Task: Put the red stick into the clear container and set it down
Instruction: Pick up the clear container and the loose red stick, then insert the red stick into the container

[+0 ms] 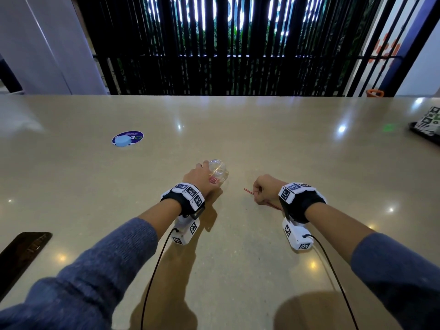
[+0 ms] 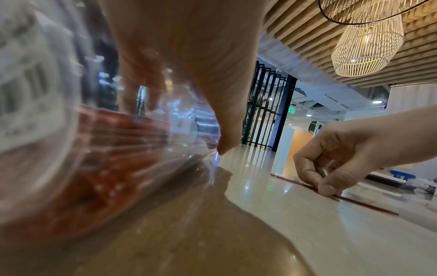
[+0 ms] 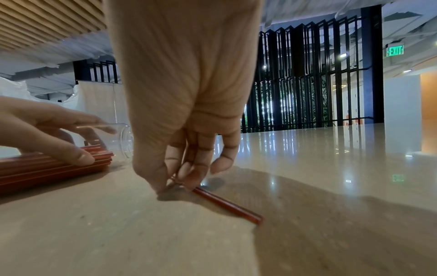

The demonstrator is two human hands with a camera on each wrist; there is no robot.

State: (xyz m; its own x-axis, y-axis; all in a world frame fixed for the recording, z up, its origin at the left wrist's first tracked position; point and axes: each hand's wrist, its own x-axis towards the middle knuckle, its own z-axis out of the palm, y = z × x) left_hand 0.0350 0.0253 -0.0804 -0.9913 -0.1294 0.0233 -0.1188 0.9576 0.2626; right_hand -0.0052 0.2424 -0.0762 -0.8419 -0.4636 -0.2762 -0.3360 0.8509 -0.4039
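Observation:
The clear container (image 1: 218, 171) lies on its side on the beige table (image 1: 238, 129), and my left hand (image 1: 201, 175) grips it from above. A bundle of red sticks (image 3: 47, 168) sits inside it, reaching toward its open mouth (image 3: 124, 143). In the left wrist view the container (image 2: 71, 149) fills the left side under my thumb (image 2: 224, 134). To the right, my right hand (image 1: 259, 193) pinches a single red stick (image 1: 248, 191) that lies flat on the table. In the right wrist view the fingertips (image 3: 165, 179) close on the red stick (image 3: 227, 204) at one end.
A blue cap (image 1: 122, 141) rests on a round sticker at the far left. A dark phone (image 1: 21, 248) lies at the near left edge. A black tray with marker-printed items (image 1: 426, 125) stands at the far right. Cables trail from both wrist cameras.

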